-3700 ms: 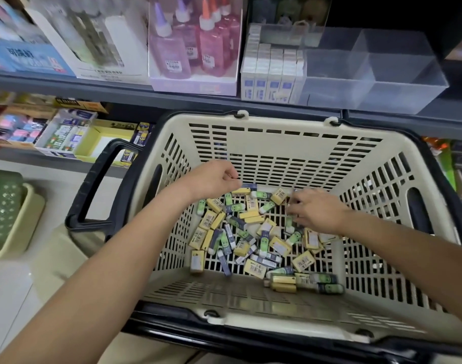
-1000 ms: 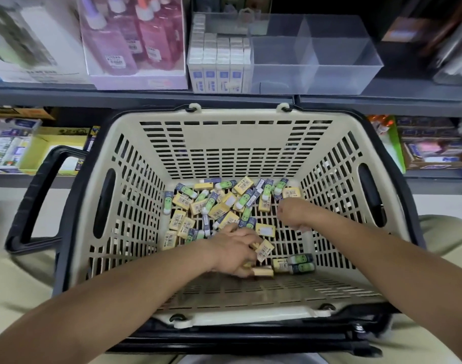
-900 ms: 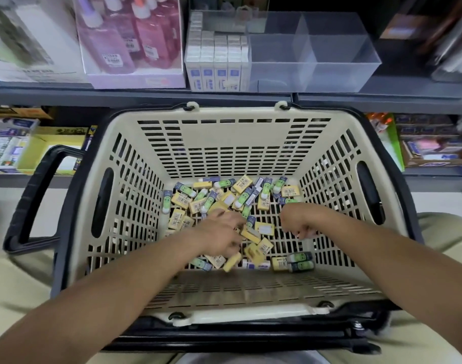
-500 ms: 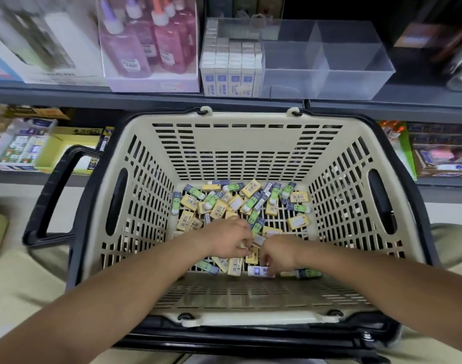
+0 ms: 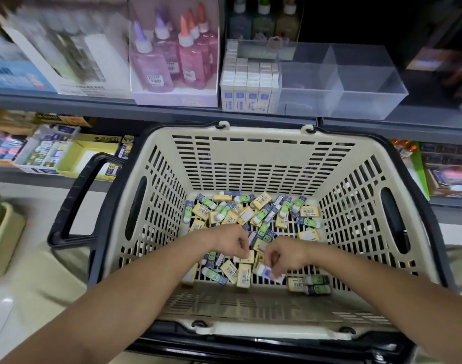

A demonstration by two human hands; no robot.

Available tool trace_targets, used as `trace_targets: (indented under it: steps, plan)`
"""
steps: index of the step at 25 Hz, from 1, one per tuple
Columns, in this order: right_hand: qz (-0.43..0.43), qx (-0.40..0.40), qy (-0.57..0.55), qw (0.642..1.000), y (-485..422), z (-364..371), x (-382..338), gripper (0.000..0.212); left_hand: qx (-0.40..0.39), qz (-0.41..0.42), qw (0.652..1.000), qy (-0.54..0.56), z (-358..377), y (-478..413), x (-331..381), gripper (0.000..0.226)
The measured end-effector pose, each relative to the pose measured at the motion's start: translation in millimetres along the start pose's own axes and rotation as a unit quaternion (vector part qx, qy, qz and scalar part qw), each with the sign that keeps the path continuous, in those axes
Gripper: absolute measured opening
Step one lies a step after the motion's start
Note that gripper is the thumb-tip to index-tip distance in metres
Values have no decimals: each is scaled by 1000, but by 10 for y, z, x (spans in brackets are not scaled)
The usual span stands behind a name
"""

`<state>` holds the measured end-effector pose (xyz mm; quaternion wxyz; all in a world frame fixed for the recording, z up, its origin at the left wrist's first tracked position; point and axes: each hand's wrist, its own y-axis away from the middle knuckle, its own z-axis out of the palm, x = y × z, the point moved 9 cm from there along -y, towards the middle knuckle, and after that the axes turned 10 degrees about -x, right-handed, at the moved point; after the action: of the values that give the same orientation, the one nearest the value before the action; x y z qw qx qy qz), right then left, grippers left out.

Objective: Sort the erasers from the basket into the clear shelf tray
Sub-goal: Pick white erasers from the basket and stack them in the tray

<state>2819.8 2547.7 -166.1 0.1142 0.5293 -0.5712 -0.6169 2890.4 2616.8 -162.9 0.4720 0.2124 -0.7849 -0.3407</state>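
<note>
The erasers (image 5: 251, 214) lie in a loose heap on the slatted floor of the basket (image 5: 251, 132), most toward its far wall and a few strays near the front. The clear tray (image 5: 356, 82) stands on the shelf above and behind the basket, well apart from them. Its left part is packed with upright white boxes (image 5: 248, 80), and its two right compartments look bare. Both hands are down in the heap, close together. The left hand (image 5: 234, 243) has its fingers curled and seems to pinch a pale eraser (image 5: 245, 254) at the tips. The right hand (image 5: 283, 254) is curled round a blue-white eraser (image 5: 266, 271), though how many it holds I cannot tell. These pieces look small, light and stiff, short blocks in paper or film sleeves. They should not break if dropped, but smooth wrappers may slide out of a full fist. A pinch across the two long sides would likely suit one piece, and a cupped palm would suit several. The yellow sleeves carry barcodes and small print too fine to read. The green ones show a cartoon face and no legible brand. The white boxes bear a blue patch, and the glue bottles (image 5: 172, 56) have white price stickers, all unreadable here.
</note>
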Motion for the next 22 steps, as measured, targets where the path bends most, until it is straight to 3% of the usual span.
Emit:
trace_targets:
  steps: [4,7,11,14,17,20,22]
  plan:
    - [-44,84,-131,987,151,-387,-58,24,59,26,990,127,-239,49,-11,16]
    - [-31,83,-128,988,154,-389,-24,28,156,-22,986,61,-441,114,-101,11]
    - [-26,119,-140,983,184,-488,4,26,314,-97,944,25,-785,385,-385,10]
    - [-34,141,-160,976,190,-553,-2,17,284,-156,946,10,-724,382,-589,38]
    - [-47,172,-196,964,241,-653,-60,11,246,-142,959,14,-637,299,-575,54]
    - [-98,203,-268,936,366,-823,-194,12,245,-116,962,16,-740,312,-380,45]
    - [-138,229,-298,916,505,-1005,-311,9,246,-49,961,112,-855,360,-137,28]
